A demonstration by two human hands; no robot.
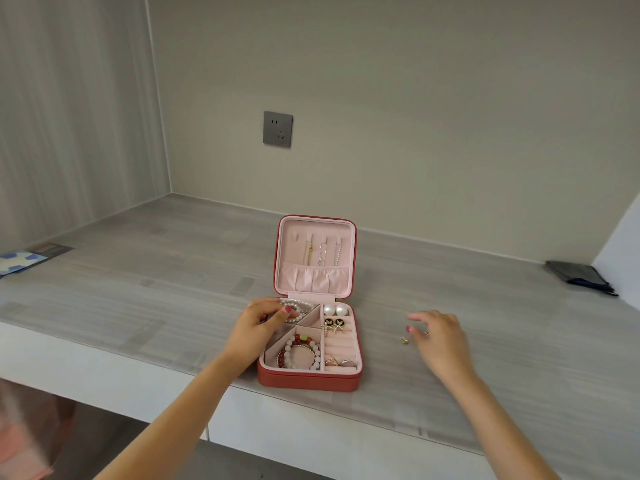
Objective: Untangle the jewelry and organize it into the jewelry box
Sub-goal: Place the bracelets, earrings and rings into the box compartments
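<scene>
The red leather jewelry box (309, 380) sat open at the counter's edge, nearly filled. My left hand (258, 323) pinched the white pearl strand (294, 305) into its back-left compartment; my right hand (437, 336) hovered relaxed, empty, over what looked like a small gold earring (403, 340), next to pick up.

Box (311, 341) on the counter (138, 289)
Necklaces (322, 252) hang in its lid; bracelets (299, 351) lie front-left inside, an earring (404, 340) right of it.
</scene>
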